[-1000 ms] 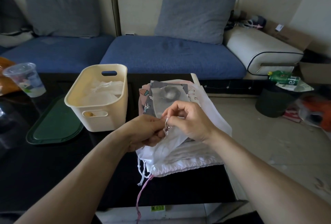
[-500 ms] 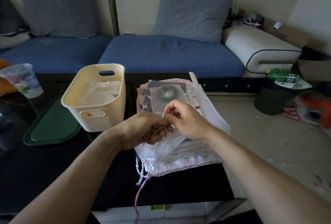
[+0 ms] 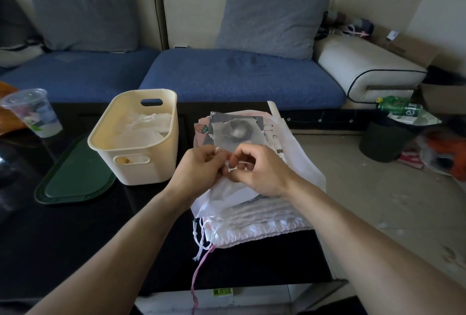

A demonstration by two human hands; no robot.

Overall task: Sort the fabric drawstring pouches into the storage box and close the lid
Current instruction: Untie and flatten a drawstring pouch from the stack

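Plainly, both hands are busy at the top of the stack of pouches, at about the centre of the view. The left hand and right hand have their fingers curled in and pinch the thin white cord of the uppermost white pouch; whether they grip cloth as well I cannot tell. The box stands at 10 o'clock from the hands, open, with pale pouches already in it. Its green lid lies flat on the dark table, at 9 o'clock, partly under the box's near corner.

Risks from here, as I judge them: the stack sits at the table's right edge, and loose cords, one of them pink, hang over the near edge. Lifting the top pouch by its cord alone could drag the layers beneath it, or snag those cords, and slide pouches to the floor. A cord pulled too hard may knot or bunch the mouth. A wide carry toward the box could brush the plastic cup at far left. The lid, pinned under the box, may tip it when pulled.
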